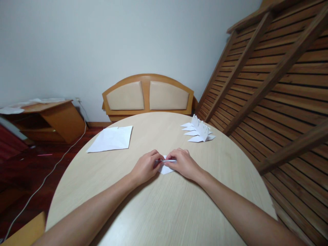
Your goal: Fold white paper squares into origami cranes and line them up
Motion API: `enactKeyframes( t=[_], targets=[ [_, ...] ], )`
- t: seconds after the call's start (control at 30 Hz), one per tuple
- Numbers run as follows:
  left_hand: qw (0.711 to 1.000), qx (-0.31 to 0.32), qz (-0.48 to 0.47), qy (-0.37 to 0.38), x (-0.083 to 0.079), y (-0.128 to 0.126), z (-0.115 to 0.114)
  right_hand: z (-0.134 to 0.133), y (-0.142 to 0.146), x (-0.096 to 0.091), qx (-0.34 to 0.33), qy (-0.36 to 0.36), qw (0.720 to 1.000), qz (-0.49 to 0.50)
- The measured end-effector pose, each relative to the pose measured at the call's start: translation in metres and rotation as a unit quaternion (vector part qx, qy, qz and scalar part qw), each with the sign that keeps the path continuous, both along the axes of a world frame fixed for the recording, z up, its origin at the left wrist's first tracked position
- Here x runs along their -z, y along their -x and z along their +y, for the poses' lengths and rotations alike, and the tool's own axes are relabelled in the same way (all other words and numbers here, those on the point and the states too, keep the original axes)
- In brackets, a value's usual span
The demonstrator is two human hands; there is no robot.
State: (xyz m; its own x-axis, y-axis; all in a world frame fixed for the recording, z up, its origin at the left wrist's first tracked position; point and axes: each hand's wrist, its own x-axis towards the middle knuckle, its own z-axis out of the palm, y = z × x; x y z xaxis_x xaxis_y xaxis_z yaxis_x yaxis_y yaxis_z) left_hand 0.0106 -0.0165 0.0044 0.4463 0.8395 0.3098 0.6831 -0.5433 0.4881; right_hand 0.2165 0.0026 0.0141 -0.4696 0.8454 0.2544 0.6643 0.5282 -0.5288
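A small folded piece of white paper [166,169] lies at the middle of the table between my two hands. One folded edge of it stands up as a thin strip that both hands pinch. My left hand [146,166] is closed on the left end of that fold, thumb toward me. From the other side, my right hand [185,164] grips the right end between thumb and fingers. Part of the paper is hidden beneath the fingers. Beyond my right hand, several folded white paper figures [200,130] with pointed wings stand in a row.
A stack of white paper sheets [111,138] lies at the back left of the round wooden table [159,212]. Behind it is a padded headboard [148,94]. Wooden slats [276,89] lean along the right. A low cabinet [58,119] and white cable [57,164] are at left.
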Motion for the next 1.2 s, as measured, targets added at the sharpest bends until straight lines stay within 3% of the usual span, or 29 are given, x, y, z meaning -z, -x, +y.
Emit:
enactKeyframes(
  t=[0.17, 0.33, 0.47, 0.63, 0.73, 0.93, 1.2],
  targets=[
    [0.999, -0.039, 0.021, -0.022, -0.002, 0.006, -0.002, 0.004, -0.007, -0.004, -0.009, -0.032, 0.999, 0.006],
    [0.995, -0.026, 0.064, -0.068, -0.003, 0.006, 0.000, 0.005, -0.010, -0.005, -0.067, -0.076, 0.995, 0.016],
    [0.992, -0.045, 0.072, -0.098, -0.004, 0.008, 0.002, 0.005, -0.011, -0.006, -0.052, -0.112, 0.990, 0.069],
    [0.989, -0.108, -0.015, -0.101, -0.008, 0.012, 0.000, 0.003, -0.006, -0.004, 0.068, -0.083, 0.973, 0.204],
    [0.986, -0.114, -0.082, -0.094, -0.012, 0.009, -0.003, -0.004, 0.002, -0.006, 0.088, -0.041, 0.961, 0.258],
    [0.967, -0.109, -0.227, -0.044, -0.019, -0.003, -0.011, -0.021, 0.015, -0.016, 0.002, -0.009, 0.973, 0.231],
    [0.912, -0.084, -0.394, 0.070, -0.022, -0.011, -0.006, -0.012, 0.013, -0.011, -0.051, -0.014, 0.961, 0.272]
  ],
)
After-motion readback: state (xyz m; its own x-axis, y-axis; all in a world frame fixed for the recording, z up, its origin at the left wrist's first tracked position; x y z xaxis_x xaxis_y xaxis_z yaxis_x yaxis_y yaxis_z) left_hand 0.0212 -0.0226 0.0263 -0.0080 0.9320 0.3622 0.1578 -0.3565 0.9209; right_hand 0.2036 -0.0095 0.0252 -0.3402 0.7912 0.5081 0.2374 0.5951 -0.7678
